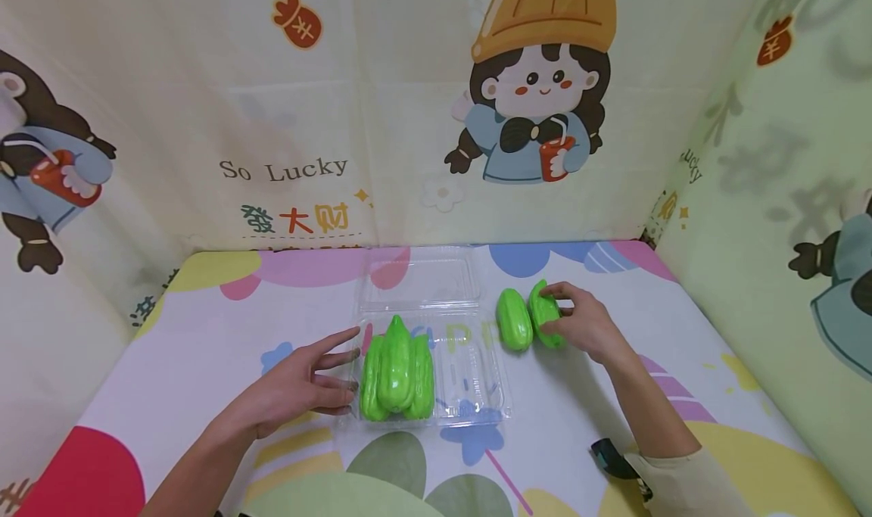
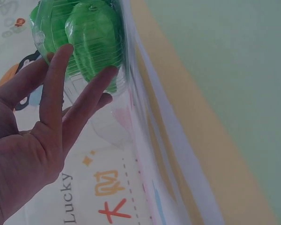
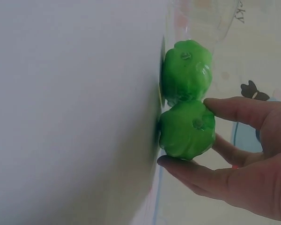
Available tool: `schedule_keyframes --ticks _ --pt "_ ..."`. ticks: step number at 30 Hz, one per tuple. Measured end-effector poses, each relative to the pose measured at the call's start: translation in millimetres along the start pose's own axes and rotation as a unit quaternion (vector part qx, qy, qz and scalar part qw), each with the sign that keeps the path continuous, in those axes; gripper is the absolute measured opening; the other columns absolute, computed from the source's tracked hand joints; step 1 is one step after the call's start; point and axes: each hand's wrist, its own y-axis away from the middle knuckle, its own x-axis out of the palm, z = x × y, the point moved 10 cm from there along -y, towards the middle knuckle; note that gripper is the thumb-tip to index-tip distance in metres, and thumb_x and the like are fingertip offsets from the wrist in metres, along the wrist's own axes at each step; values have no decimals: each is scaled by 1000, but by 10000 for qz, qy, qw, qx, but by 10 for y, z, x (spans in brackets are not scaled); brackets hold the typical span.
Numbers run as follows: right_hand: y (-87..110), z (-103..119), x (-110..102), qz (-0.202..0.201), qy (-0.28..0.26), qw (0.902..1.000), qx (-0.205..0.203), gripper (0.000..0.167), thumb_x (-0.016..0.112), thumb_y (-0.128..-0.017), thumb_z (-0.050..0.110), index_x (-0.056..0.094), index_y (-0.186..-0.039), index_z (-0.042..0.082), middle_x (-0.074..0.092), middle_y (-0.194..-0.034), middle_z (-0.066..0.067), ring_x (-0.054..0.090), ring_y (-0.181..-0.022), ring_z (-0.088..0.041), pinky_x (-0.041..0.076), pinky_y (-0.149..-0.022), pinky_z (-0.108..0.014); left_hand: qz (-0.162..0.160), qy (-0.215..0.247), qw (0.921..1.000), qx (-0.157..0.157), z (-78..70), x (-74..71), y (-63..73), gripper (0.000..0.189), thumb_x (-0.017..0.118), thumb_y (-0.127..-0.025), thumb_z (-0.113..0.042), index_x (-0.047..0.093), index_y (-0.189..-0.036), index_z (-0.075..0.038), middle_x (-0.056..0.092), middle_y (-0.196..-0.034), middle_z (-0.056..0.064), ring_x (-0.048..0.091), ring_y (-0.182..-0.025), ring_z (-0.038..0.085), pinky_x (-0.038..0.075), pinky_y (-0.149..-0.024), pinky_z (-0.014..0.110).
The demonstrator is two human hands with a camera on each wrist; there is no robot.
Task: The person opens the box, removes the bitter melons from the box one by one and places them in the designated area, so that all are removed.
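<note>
A clear plastic clamshell box point(image 1: 470, 396) lies open on the table, its lid point(image 1: 418, 278) folded back. In its left half are several glossy green, ridged, gourd-like pieces point(image 1: 397, 365), one resting on top of others. My left hand point(image 1: 293, 384) is at the box's left side, fingers spread and fairly straight, fingertips at the clear wall in the left wrist view. Right of the box, my right hand point(image 1: 586, 322) pinches a green gourd-like piece point(image 3: 187, 131) between thumb and fingers, still at the tabletop. Another such piece point(image 1: 514, 320) lies right beside it, touching it in the right wrist view.
The table is covered by a patterned cloth point(image 1: 191, 381). Printed cartoon curtains point(image 1: 409, 108) hang behind and at both sides, close to the table edges. A dark wrist device point(image 1: 613, 459) sits by the right sleeve point(image 1: 688, 487).
</note>
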Motion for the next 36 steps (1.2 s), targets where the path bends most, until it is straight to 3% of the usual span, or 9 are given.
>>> schedule_keyframes --ticks 12,24,36 --pt "-6 -2 37 31 156 9999 -35 61 78 -87 9 55 -143 6 42 -158 -24 47 -142 -52 56 -103 -57 -4 -3 10000 -16 20 -5 1 97 77 -92 -3 19 -168 -15 26 -166 32 74 -110 30 64 -90 43" --pt "9 13 12 -5 144 9999 -28 51 69 -95 13 55 -144 7 40 -158 -28 45 -143 -52 54 -106 -58 26 -50 10000 20 2 0 7 97 77 -92 -3 18 -168 -15 26 -166 32 73 -111 30 64 -90 43" --pt "-5 14 20 -57 64 9999 -148 50 70 -95 9 56 -143 6 45 -155 -28 49 -142 -49 56 -104 -56 81 151 9998 90 8 24 -14 98 76 -92 0 16 -168 -13 23 -167 32 73 -111 31 64 -90 43"
